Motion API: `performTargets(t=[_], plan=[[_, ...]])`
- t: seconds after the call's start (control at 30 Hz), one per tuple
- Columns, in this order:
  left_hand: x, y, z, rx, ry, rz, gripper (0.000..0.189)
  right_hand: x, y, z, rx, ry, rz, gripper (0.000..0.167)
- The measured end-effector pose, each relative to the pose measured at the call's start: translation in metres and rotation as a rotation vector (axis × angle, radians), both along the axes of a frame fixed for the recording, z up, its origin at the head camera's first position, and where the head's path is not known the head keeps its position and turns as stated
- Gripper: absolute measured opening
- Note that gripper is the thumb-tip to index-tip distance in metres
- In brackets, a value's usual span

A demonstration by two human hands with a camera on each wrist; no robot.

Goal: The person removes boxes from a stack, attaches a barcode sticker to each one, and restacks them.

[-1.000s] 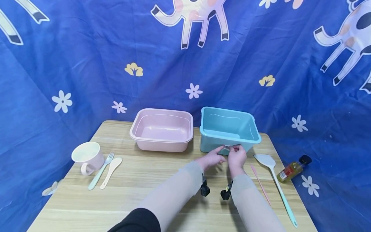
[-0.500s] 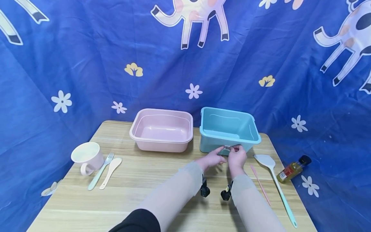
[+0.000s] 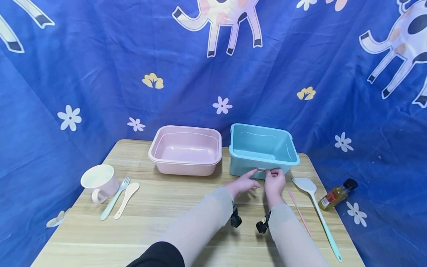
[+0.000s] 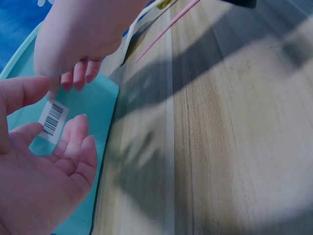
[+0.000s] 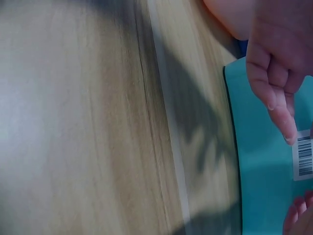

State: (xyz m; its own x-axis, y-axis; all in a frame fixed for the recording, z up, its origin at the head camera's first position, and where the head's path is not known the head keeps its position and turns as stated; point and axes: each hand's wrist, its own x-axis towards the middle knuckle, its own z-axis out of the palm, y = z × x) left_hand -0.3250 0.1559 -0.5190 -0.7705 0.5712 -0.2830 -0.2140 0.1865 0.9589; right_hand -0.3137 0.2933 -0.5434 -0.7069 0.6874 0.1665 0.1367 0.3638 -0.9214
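The light-blue plastic bin [image 3: 241,163] stands at the table's back right, a white barcode label [image 4: 54,120] on its front wall. My left hand [image 3: 246,183] is at the wall with the index finger stretched toward the label's left end and the other fingers loosely bent. My right hand [image 3: 275,182] has its thumb and index fingertips at the label's right end, its other fingers curled in. I cannot tell whether those tips pinch the label. In the right wrist view the left hand [image 5: 279,73] comes from above, and curled right fingers [image 5: 296,210] show below the label.
Left of the bin stands a pink basin [image 3: 185,168]. A white mug [image 3: 101,181], a fork [image 3: 115,198] and a white spoon [image 3: 127,198] lie at the table's left. A thin pink stick [image 3: 299,213], a spatula [image 3: 317,207] and an oil bottle [image 3: 337,195] are at the right.
My right hand has shifted slightly to the right along the bin's front wall, its fingertips lower against the label. My left hand has stayed almost still.
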Motion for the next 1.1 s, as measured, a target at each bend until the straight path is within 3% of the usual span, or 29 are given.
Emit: performTargets(t=[0.1,0.3,0.4,0.57,0.77,1.1], plan=[[0.0,0.002,-0.001,0.004,-0.001,0.006,0.082,0.002,0.005,-0.004,-0.079,0.017,0.05,0.01],[-0.001,0.007,-0.002,0.015,0.009,0.063,0.078,0.006,0.012,-0.002,-0.397,-0.019,0.267,0.023],[-0.004,0.009,-0.002,0.017,0.013,0.089,0.075,0.006,0.017,0.001,-0.482,-0.047,0.322,0.025],[-0.006,0.01,-0.001,0.049,-0.017,0.103,0.066,0.006,0.02,0.006,-0.555,-0.086,0.365,0.028],[-0.008,0.013,0.001,0.125,-0.125,0.132,0.064,0.007,0.018,0.009,-0.626,-0.08,0.419,0.03],[-0.014,0.016,-0.012,0.175,-0.19,0.11,0.063,0.011,0.022,0.006,-0.657,-0.147,0.476,0.037]])
